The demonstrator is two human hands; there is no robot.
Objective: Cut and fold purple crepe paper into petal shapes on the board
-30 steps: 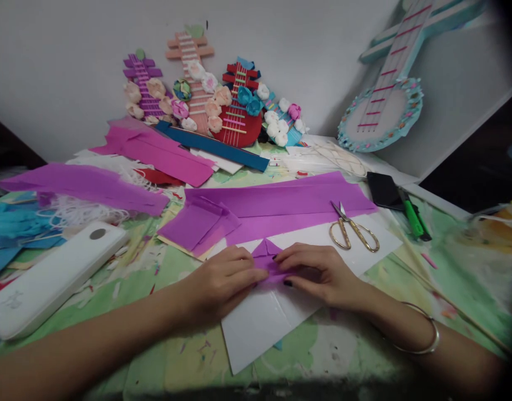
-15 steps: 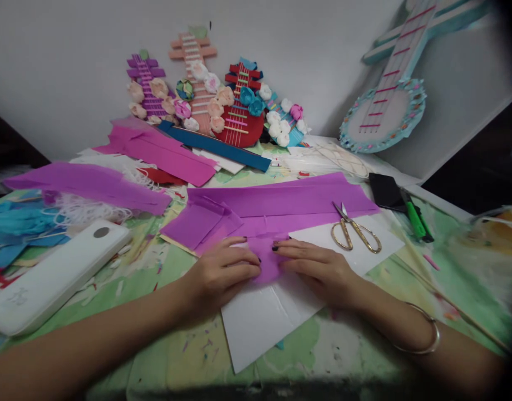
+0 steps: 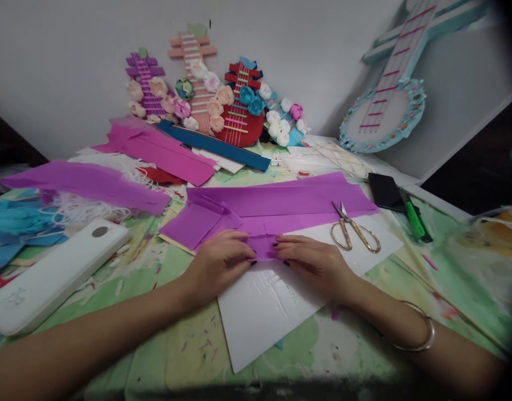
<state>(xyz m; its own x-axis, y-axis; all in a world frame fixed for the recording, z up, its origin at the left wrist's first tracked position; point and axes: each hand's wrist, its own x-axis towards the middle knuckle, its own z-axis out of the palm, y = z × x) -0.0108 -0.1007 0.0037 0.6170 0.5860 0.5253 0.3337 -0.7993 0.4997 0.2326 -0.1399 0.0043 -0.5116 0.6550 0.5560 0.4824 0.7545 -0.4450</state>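
A small folded piece of purple crepe paper lies on a white sheet in front of me. My left hand presses its left side, fingers curled down onto it. My right hand presses its right side with the fingers together; a silver bangle is on that wrist. Just beyond the hands lie long purple crepe strips.
Gold scissors lie right of my hands. A green marker and a black pad are further right. A white case sits at the left. Paper guitars with flowers lean on the wall, a large blue one at right.
Both hands have slid away from me with the small purple piece, from the middle of the white sheet up to the edge of the long purple strips. The pointed fold now looks flattened.
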